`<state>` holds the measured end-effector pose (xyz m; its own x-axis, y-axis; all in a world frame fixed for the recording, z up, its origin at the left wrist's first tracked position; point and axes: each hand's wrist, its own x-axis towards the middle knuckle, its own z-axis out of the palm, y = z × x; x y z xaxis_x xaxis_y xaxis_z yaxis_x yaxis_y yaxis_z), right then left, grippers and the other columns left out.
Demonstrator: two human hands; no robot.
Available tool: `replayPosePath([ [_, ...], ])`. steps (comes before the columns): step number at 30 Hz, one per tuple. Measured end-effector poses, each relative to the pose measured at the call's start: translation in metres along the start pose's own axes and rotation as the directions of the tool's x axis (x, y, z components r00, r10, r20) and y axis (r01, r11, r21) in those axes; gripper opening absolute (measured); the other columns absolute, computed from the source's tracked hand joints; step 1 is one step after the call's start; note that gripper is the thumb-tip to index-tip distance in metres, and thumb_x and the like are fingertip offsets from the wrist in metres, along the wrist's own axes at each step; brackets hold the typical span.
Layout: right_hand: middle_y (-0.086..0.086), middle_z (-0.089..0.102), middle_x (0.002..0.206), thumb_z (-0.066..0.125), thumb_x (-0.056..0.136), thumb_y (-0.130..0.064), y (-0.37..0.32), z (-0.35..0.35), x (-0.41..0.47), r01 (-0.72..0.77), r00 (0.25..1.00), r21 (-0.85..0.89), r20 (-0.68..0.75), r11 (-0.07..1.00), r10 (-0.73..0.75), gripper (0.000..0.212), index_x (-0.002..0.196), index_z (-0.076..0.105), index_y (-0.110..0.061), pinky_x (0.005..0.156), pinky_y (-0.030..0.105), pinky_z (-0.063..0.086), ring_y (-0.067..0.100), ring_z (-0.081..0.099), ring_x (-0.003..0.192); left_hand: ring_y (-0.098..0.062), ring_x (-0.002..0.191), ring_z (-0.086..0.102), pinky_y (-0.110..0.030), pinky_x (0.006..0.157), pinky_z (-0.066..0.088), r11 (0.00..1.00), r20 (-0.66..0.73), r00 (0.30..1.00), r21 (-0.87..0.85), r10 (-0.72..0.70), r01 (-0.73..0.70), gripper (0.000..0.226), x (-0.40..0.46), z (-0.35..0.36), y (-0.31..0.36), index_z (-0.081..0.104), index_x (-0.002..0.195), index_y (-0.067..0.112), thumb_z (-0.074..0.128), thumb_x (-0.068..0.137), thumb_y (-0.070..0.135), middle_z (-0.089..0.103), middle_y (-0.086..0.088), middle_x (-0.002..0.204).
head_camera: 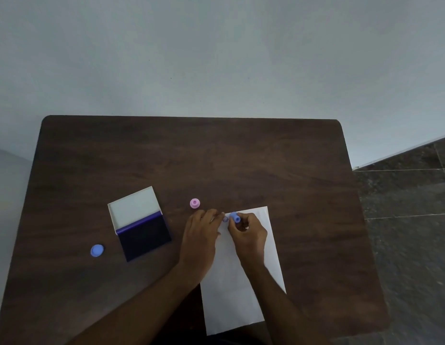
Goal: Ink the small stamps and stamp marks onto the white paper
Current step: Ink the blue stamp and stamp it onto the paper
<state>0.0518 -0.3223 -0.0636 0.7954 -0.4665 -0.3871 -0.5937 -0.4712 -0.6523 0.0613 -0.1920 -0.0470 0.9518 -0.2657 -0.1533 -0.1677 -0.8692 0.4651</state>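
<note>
A white paper (241, 290) lies on the dark wooden table (216, 158), near its front edge. My right hand (246, 232) holds a small blue stamp (235, 217) over the paper's far left corner. Just left of that stamp, a small round ink mark (225, 219) shows on the paper. My left hand (201, 232) rests flat with fingers spread on the paper's left edge, holding nothing. A pink stamp (195, 203) stands on the table just beyond my left hand. An open ink pad (142, 232) with a dark blue surface and raised white lid lies to the left.
A blue round cap or stamp (97, 250) lies on the table left of the ink pad. A pale wall rises behind the table. Dark tiled floor (410, 220) shows past the table's right edge.
</note>
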Motion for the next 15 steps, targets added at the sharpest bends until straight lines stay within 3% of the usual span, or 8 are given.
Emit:
replayPosePath([
  [9,0.01,0.07,0.101,0.072,0.08,-0.034,-0.0016,0.0008,0.0053,-0.001,1.0,-0.028,0.0,1.0,0.001,0.035,0.102,0.064,-0.008,0.083,0.038,0.055,0.021,0.062,0.084,-0.029,0.103,0.068,-0.041,0.097,0.049,1.0,0.018,1.0,-0.018,-0.025,0.025,0.049,-0.0014,0.0037,-0.0014,0.071,0.112,0.01,0.087,0.067,0.015,0.071,-0.01,0.114],
  [15,0.01,0.07,0.103,0.072,0.08,-0.033,-0.0045,0.0015,0.0047,-0.003,1.0,-0.051,0.018,0.999,0.004,0.034,0.103,0.065,-0.009,0.082,0.033,0.052,0.02,0.061,0.084,-0.028,0.103,0.068,-0.039,0.097,0.048,0.999,0.01,0.999,-0.023,-0.039,0.04,0.048,-0.001,0.0033,-0.0024,0.072,0.112,0.011,0.087,0.067,0.017,0.072,-0.009,0.114],
])
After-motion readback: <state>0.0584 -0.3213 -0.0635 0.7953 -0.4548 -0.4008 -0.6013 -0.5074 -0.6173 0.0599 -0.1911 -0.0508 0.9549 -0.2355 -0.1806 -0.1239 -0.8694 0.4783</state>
